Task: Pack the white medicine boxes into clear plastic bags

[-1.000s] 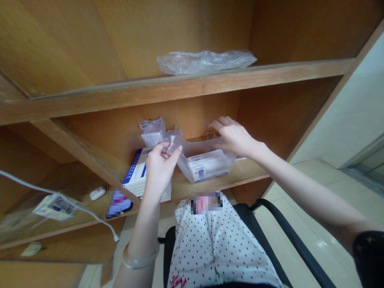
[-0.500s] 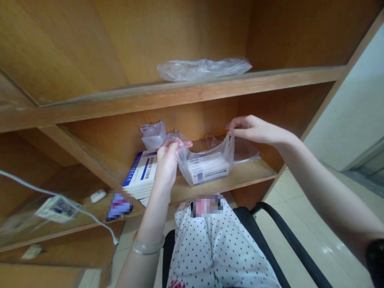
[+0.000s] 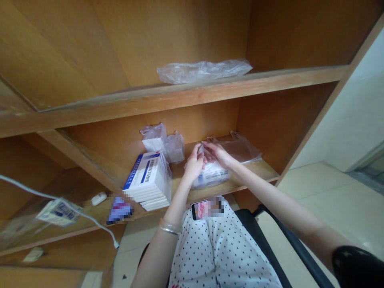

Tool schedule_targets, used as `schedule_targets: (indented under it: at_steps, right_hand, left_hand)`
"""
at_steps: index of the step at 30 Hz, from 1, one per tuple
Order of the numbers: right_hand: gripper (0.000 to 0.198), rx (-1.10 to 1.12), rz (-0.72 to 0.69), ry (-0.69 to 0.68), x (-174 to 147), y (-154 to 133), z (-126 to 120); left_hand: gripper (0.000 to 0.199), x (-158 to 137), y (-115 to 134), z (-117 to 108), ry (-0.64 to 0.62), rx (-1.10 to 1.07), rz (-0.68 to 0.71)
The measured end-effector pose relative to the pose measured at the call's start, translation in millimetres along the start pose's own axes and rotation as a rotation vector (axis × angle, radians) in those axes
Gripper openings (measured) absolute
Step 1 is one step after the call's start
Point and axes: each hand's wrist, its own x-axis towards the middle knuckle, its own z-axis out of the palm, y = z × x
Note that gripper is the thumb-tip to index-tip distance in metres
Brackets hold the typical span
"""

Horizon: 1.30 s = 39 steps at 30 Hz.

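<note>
My left hand and my right hand meet above a clear plastic bag on the lower shelf. Both are closed on the gathered top of the bag, fingers pinching its handles. Inside the bag lies a white and blue box, seen blurred through the film. To the left stands a stack of white and blue boxes. Behind the stack sit two small bagged boxes, one bagged box at the back and another bagged box beside it. Flat clear bags lie right of my hands.
A crumpled plastic bag rests on the upper shelf edge. A phone lies on my lap. In the left compartment are a white packet, a small white case and a hanging white cable.
My hands have come together from holding the bag's mouth wide. The bag top is now bunched between them, and the box in it sits lower on the shelf.
</note>
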Motion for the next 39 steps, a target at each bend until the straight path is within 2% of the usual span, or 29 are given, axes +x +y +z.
schedule_targets:
  at_steps: [4, 10, 14, 17, 19, 22, 26, 29, 31, 33, 35, 37, 39]
  right_hand:
    - [0.024, -0.151, -0.001, 0.003, -5, 0, -3]
    - [0.031, -0.207, -0.017, 0.011, -8, -2, 0]
    - [0.032, -0.197, 0.020, 0.155, -5, 4, 5]
    - [0.027, -0.135, 0.006, 0.330, -1, 7, 8]
    - [0.021, -0.042, -0.024, 0.386, 0, 6, 8]
    - [0.015, 0.096, -0.041, 0.322, 1, 2, 5]
    - [0.015, 0.144, -0.004, 0.163, -6, -4, 2]
    - [0.016, -0.023, 0.024, -0.077, -16, -9, 5]
    - [0.020, -0.213, 0.006, -0.184, -24, -13, 8]
    - [0.024, -0.422, -0.049, -0.190, -29, -16, 9]
    - [0.024, -0.601, -0.138, -0.157, -31, -16, 6]
    - [0.021, -0.726, -0.237, -0.106, -30, -14, 0]
    - [0.018, -0.826, -0.303, -0.039, -27, -10, -7]
  left_hand:
    - [0.047, 3, -2, 0, -0.068, 0.111, 0.082]
    - [0.043, 4, -2, 1, -0.090, 0.182, 0.110]
    - [0.037, 7, -5, 1, -0.065, 0.148, 0.061]
    - [0.035, 11, -6, 2, -0.003, 0.037, -0.032]
    - [0.037, 13, -7, 2, 0.014, -0.056, -0.090]
    - [0.036, 14, -6, 2, 0.016, -0.170, -0.111]
    - [0.017, 15, -4, 3, 0.067, -0.180, -0.130]
    - [0.001, 16, -5, 4, 0.104, -0.152, -0.139]
    - [0.003, 17, -6, 4, 0.132, -0.140, -0.137]
    - [0.002, 16, -7, 4, 0.181, -0.103, -0.127]
    - [0.010, 14, -7, 5, 0.246, -0.014, -0.101]
    - [0.014, 10, -5, 6, 0.328, 0.112, -0.045]
    - [0.009, 6, -3, 6, 0.415, 0.221, 0.027]
